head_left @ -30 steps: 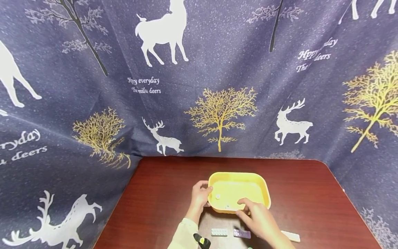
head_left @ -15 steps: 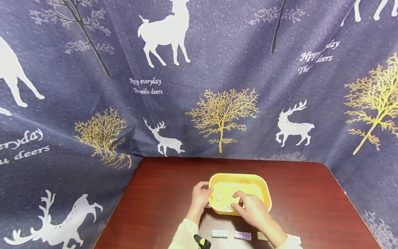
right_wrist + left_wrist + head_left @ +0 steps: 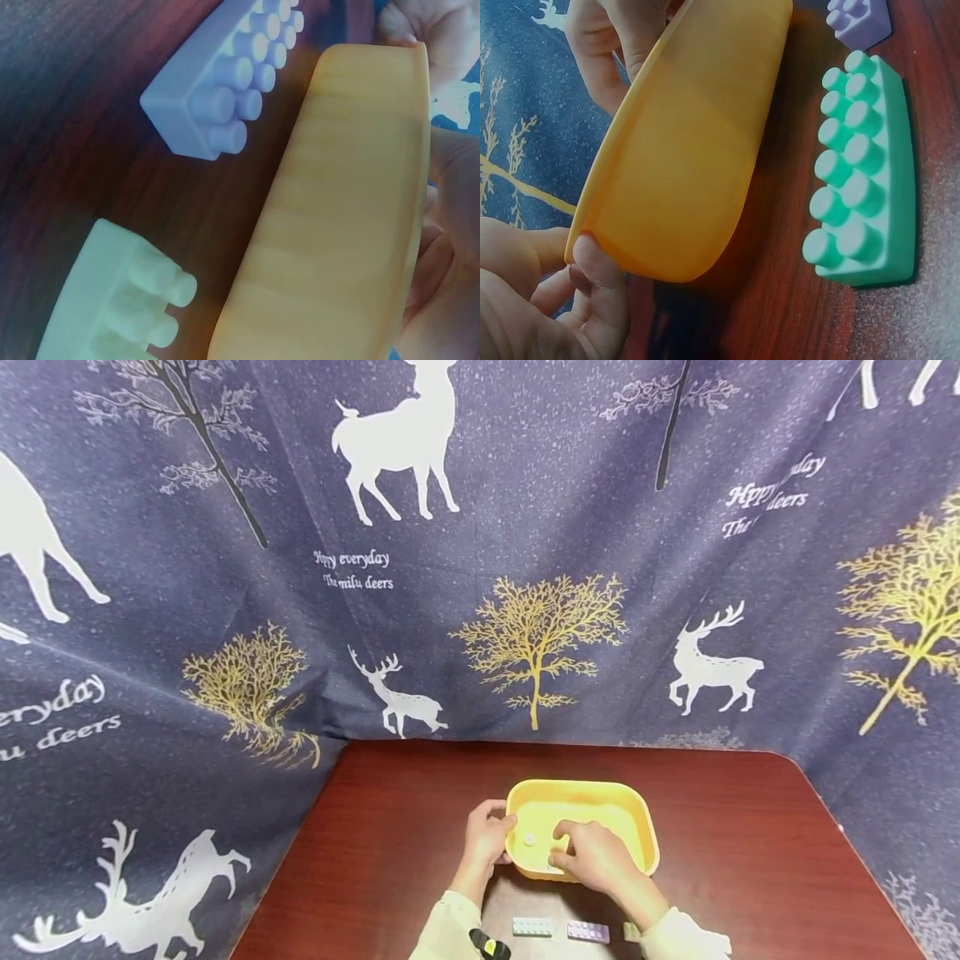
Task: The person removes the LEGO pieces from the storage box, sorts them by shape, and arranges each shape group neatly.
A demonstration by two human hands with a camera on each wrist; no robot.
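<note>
A yellow plastic basin (image 3: 570,789) stands on the table. My left hand (image 3: 486,837) grips its left rim, thumb at the inner side; the left wrist view shows the thumb and fingers pinching the basin's edge. Over the basin's front wall reaches my right hand (image 3: 596,853), its thumb and index finger apart and curved above the floor of the basin. A small white round piece (image 3: 528,840) lies inside on the left. Another tiny piece (image 3: 551,868) sits by the right thumb, mostly hidden. In the right wrist view the basin wall covers part of the right hand (image 3: 457,225).
In front of the basin lie a mint-green studded building block (image 3: 866,172), a purple one (image 3: 217,82) and a pale yellow-green one (image 3: 105,300). Dark red wood forms the table (image 3: 405,777). A deer-patterned curtain (image 3: 480,543) hangs behind and at both sides.
My right hand has moved left and farther into the basin, uncovering part of the pale block. The left hand keeps its hold on the rim.
</note>
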